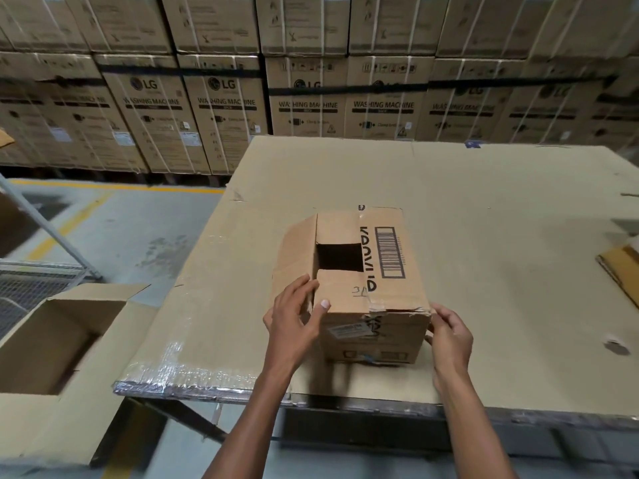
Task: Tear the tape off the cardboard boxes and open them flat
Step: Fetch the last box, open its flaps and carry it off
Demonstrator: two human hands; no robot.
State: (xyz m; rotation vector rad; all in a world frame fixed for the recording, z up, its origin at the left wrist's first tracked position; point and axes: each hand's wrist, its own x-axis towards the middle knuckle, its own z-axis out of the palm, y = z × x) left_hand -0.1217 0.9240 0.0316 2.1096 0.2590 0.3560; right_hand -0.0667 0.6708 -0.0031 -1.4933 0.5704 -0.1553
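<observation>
A small cardboard box (359, 288) sits near the front edge of a cardboard-covered table (484, 209), its top partly open. The left hand (294, 319) grips the near flap; the right hand (449, 335) apparently clasps the box's right corner.

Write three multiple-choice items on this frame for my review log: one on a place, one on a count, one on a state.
1. Where does the small box stand?
A. on the floor
B. on the cardboard-covered table
C. inside the open carton

2. How many hands touch it?
A. none
B. one
C. two

3. How is its top?
A. partly open
B. taped fully shut
C. flattened

Answers:
1 B, it sits on the table's cardboard sheet.
2 C, the left hand and the right hand both grip its near corners.
3 A, a dark gap shows between the flaps.
</observation>
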